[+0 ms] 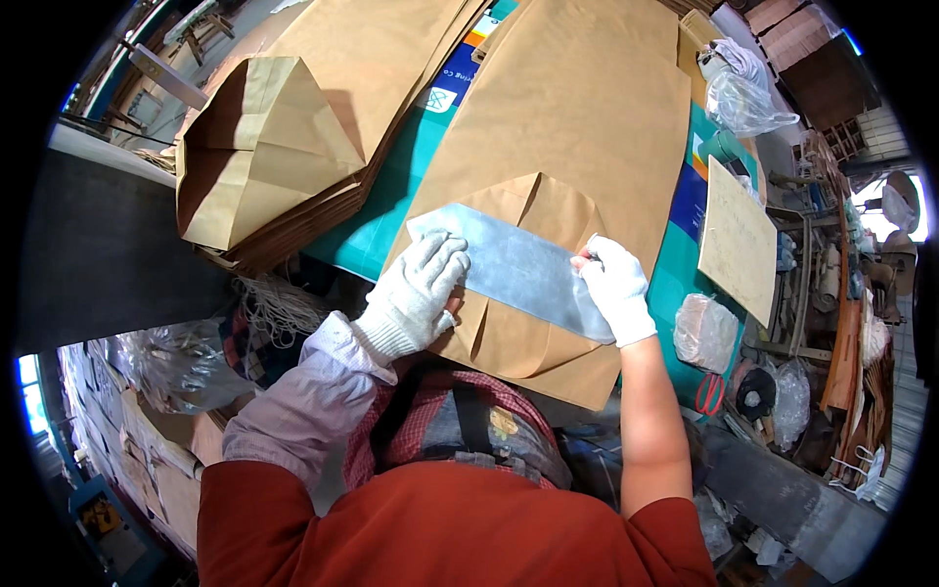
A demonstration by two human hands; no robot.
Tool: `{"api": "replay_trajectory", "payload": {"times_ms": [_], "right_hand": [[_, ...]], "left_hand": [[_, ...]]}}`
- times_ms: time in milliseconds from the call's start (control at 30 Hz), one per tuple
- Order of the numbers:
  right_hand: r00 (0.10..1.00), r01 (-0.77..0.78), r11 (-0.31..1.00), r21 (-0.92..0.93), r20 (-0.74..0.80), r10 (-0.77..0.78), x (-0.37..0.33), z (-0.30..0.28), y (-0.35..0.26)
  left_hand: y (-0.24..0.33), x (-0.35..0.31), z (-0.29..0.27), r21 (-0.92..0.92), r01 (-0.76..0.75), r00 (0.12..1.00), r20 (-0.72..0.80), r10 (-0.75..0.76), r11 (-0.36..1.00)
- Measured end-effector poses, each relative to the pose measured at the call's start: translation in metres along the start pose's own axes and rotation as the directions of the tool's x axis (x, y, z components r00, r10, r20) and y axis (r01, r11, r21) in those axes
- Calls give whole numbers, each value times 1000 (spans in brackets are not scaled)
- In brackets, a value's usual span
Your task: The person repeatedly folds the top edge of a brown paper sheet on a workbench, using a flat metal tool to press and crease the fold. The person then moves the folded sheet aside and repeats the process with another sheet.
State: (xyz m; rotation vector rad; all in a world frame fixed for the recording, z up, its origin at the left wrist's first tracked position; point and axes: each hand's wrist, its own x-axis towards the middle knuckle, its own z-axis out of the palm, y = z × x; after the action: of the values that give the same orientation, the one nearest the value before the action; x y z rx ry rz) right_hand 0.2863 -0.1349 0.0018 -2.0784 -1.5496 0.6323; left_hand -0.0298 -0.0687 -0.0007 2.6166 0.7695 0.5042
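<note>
A flat grey plate [528, 271], shaped like a long strip, lies slantwise across the folded end of a brown paper bag [587, 117]. My left hand [416, 293], in a white knitted glove, rests with its fingers stretched out on the plate's left end. My right hand [616, 289], gloved in white with bare fingertips showing, is closed at the right end, its thumb and fingers pinching the plate's upper edge. Folded paper flaps [504, 338] spread out beyond both long sides of the plate.
At the left, a paper bag with an opened-out end [274, 157] tops a stack of brown bags. A teal sheet [386, 186] covers the table. To the right are a thin board [734, 240], a plastic-wrapped block [705, 333] and red-handled scissors [710, 393] near the edge.
</note>
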Motion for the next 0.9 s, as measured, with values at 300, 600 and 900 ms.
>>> {"api": "replay_trajectory", "payload": {"times_ms": [300, 600, 900], "right_hand": [[908, 298, 849, -436, -145, -393, -19, 25, -17], [867, 414, 844, -340, -137, -480, -49, 32, -9], [816, 423, 906, -17, -428, -389, -47, 30, 32]], "left_hand": [[1, 11, 1, 9, -2, 993, 122, 1, 1000], [9, 4, 0, 228, -57, 971, 237, 1, 972], [24, 37, -29, 132, -161, 928, 359, 104, 978]]}}
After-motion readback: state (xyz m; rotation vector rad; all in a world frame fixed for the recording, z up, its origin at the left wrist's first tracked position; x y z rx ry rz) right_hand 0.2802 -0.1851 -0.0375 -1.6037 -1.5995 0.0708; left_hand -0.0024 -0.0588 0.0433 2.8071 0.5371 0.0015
